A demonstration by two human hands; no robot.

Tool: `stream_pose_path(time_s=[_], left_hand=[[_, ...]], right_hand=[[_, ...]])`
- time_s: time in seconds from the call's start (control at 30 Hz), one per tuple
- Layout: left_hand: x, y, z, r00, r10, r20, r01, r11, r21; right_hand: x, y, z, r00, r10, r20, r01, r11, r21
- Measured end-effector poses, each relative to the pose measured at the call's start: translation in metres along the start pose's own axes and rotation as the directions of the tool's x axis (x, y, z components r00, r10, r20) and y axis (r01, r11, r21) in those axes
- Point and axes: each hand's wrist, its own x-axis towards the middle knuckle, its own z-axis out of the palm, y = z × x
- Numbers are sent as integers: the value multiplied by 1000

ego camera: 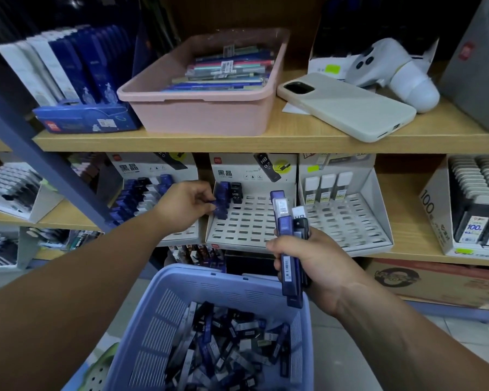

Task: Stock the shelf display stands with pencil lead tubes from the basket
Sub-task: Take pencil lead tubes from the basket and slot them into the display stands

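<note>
I see the wooden shelf (266,141) filling the far side of the view, in two tiers. Below it, nearest to me, sits the lavender basket (158,328), with loose lead tubes (223,348) heaped inside and lying flat at all angles.

On the upper tier a pink tray (203,114) stands near the front edge, and a phone (347,108) lies to its right, overhanging that edge.

On the lower tier three display stands sit side by side along the front edge. The left stand (153,167) is mostly filled. The middle stand (251,221) is a slotted grid that is largely bare, and so is the right stand (350,218).

My left hand (185,204) reaches to the middle stand's left edge with its fingertips closed on a blue tube (219,206). That tube stands upright in the leftmost column of slots, among other blue tubes. A black tube (236,191) marked HB 0.7 stands just beside them at the back corner.

My right hand (308,261) is wrapped around a bundle of tubes (288,266) in front of the middle stand's front right corner. Their long axes run nearly vertical. The tops rise above my fist toward the shelf, and the lower ends hang over the basket's far right rim.
</note>
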Motion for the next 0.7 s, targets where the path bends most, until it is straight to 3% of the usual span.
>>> stream_pose_path(time_s=[0.17,0.53,0.57,0.63,0.7], left_hand=[[6,0,-6,997,34,72,-44,989,142],[-10,6,16,980,159,-121,-102,919,381],[-16,16,16,974,146,-170,-85,943,321],[-34,45,19,985,-31,-172,18,997,-77],[-52,73,25,987,-157,48,159,847,-506]], right_hand=[[0,1,-1,1000,10,12,-10,1000,4],[-4,-1,-3,999,18,36,-17,999,-27],[-5,-2,-3,998,22,51,-20,999,-29],[-8,-4,-3,995,21,100,-16,999,-51],[-11,-5,-1,989,18,147,-4,996,-93]])
